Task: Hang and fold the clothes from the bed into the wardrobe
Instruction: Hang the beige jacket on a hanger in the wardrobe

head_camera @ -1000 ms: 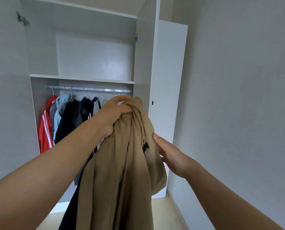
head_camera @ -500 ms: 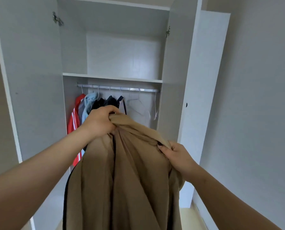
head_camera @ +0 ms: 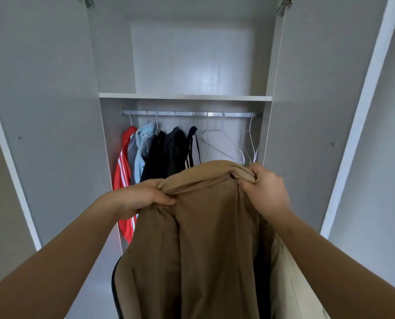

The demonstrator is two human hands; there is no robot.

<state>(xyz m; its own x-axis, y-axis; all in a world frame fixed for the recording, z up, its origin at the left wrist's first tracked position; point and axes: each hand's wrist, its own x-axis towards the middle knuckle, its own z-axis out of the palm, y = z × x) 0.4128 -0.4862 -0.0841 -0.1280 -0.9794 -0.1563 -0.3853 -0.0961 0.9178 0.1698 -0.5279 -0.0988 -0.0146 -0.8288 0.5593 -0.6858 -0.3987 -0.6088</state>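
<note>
A person's two bare arms reach forward toward an open white wardrobe [head_camera: 113, 139], holding up a tan garment [head_camera: 203, 238] between them. The left hand [head_camera: 143, 199] has its fingers curled tight round a bunched fold at the garment's upper left edge. The right hand [head_camera: 267, 189], a little higher, grips the gathered upper right edge in a closed fist. The cloth stretches between the two hands and hangs straight down between the forearms, with a dark edge [head_camera: 114, 284] showing at its lower left.

The garment is in front of the wardrobe's hanging space, below the metal rail [head_camera: 191, 113], and hides the lower part of that space. A white shelf [head_camera: 185, 97] sits just above the rail. On the left part of the rail hang a red jacket [head_camera: 122, 176] with white stripes, a light blue garment [head_camera: 143, 143] and several dark garments [head_camera: 166, 153], packed close together. On the right part hang bare wire hangers [head_camera: 224, 143], just above the right hand. The left door [head_camera: 42, 111] and the right door [head_camera: 318, 111] stand open on either side.
</note>
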